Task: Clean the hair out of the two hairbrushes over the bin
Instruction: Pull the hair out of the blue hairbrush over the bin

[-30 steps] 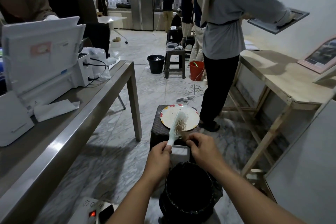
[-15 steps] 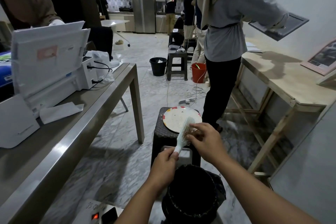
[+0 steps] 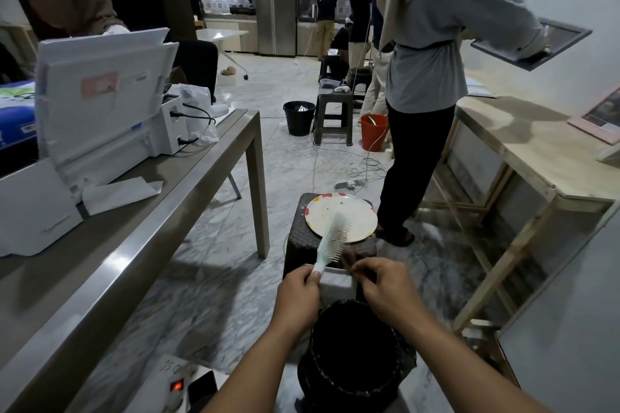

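Marble floor [image 3: 208, 278] is filling the middle of the frame, with a long grey table [image 3: 167, 198] running down the left side and a wooden bench [image 3: 523, 151] along the right wall. Both forearms are reaching up from the bottom edge and meeting just above centre-bottom, over a black bin [image 3: 352, 355].

The left hand [image 3: 297, 292] is curling round the handle of a pale brush [image 3: 332, 240], holding it tilted up and to the right so that its head is lying in front of a plate [image 3: 340, 216] on a dark stool [image 3: 298, 235]. The right hand [image 3: 382, 288] is sitting just right of the handle, knuckles up, fingers bent.

Compared with half a second ago, the right hand is lower and nearer the person: it was then up against the bristles, and it is now below the brush head, close beside the left hand. The brush is also standing a little more upright.

The right thumb and fingertips are pinching together on a small brown tuft of hair [image 3: 349, 260], which is blurred. The tuft is lying just beside the lowest bristles; whether it is touching them cannot be told. The left hand is gripping the handle firmly.

A standing person [image 3: 426, 77] is occupying the upper right.
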